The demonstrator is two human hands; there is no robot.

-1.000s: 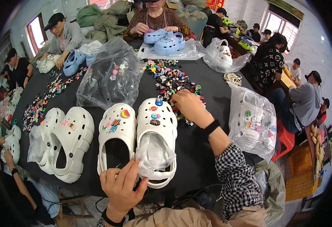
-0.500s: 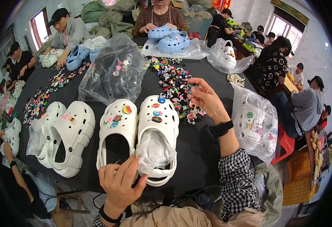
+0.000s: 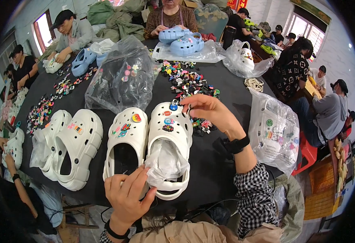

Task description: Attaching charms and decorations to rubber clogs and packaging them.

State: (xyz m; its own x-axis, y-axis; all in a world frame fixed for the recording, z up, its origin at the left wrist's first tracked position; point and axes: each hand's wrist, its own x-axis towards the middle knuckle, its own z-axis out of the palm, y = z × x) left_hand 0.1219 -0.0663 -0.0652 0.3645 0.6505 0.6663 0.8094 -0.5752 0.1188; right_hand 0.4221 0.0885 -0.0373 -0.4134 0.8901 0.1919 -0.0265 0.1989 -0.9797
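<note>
Two white clogs stand side by side in front of me, toes pointing away. The right clog (image 3: pixel 170 131) bears several shoe charms and has crumpled clear plastic (image 3: pixel 165 160) in its opening. My left hand (image 3: pixel 129 194) grips this clog by its rear left edge, near the heel strap. Above its toe, my right hand (image 3: pixel 210 113) pinches a small dark shoe charm (image 3: pixel 189 108), partly hidden by the fingers. The left clog (image 3: pixel 126 125) carries charms as well. Just beyond my right hand lies a pile of mixed shoe charms (image 3: pixel 189 83).
Another pair of white clogs (image 3: pixel 78 150) stands to the left, beside more charms (image 3: pixel 43 109). A bagged clog pair (image 3: pixel 272 129) lies at right; a clear plastic bag (image 3: pixel 122 77) sits behind. Blue clogs (image 3: pixel 185 46) stand before a person across the black table (image 3: pixel 222 170).
My right hand has moved left and nearer, from the charm pile to above the right clog's toe, carrying the small charm. My left hand has stayed in place.
</note>
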